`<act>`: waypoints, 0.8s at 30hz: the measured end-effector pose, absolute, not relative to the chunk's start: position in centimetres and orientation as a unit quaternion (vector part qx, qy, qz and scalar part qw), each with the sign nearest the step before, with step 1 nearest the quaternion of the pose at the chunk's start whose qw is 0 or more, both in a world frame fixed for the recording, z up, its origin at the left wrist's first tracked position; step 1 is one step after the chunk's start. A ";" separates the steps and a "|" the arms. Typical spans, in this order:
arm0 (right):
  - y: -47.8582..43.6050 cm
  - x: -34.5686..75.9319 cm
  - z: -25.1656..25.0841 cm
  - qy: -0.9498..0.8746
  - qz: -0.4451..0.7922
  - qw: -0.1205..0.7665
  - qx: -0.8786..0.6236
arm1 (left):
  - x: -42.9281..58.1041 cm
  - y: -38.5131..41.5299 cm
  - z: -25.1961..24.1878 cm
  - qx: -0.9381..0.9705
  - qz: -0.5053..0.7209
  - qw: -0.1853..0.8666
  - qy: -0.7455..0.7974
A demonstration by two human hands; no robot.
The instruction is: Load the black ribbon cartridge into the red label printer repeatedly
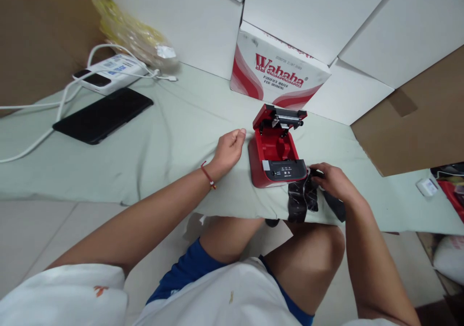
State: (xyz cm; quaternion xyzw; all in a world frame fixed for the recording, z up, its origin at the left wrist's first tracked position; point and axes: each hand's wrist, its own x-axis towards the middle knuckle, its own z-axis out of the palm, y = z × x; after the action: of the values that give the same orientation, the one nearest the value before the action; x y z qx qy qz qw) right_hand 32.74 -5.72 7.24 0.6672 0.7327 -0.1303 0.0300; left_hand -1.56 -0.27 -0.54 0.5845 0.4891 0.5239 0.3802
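Red portable printer (273, 147) sits lid-up on pale green sheet (152, 171), red compartment exposed. Right hand (335, 181) grasps glossy black strip (297, 200), perhaps wrapping, at printer's front corner; left hand (229, 151) loosely clenched, resting just beside printer.

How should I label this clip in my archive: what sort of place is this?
Probably a makeshift home work spot: a pale green cloth spread out as a worktop, a Wahaha purified-water carton among stacked white cartons, and a white charging cable.
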 end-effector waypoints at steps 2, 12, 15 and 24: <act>-5.9 32.6 8.0 0.740 -0.136 0.049 0.657 | -1.6 0.0 -0.9 0.587 0.543 0.372 0.471; -9.6 28.4 21.6 0.840 -0.194 0.039 0.504 | -2.3 0.4 -0.6 0.623 0.524 0.370 0.448; -8.6 23.9 20.5 0.860 -0.147 -0.024 0.488 | -2.4 0.1 -0.4 0.621 0.506 0.387 0.455; -3.6 17.4 15.1 0.853 -0.056 -0.009 0.518 | -2.3 -0.7 0.4 0.643 0.473 0.401 0.449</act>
State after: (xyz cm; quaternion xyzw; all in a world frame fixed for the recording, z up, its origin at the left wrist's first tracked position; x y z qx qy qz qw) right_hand 17.43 -3.56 15.05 0.5182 0.8534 -0.0557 -0.0091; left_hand -2.29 -0.72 0.36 0.6432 0.4488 0.4732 0.4013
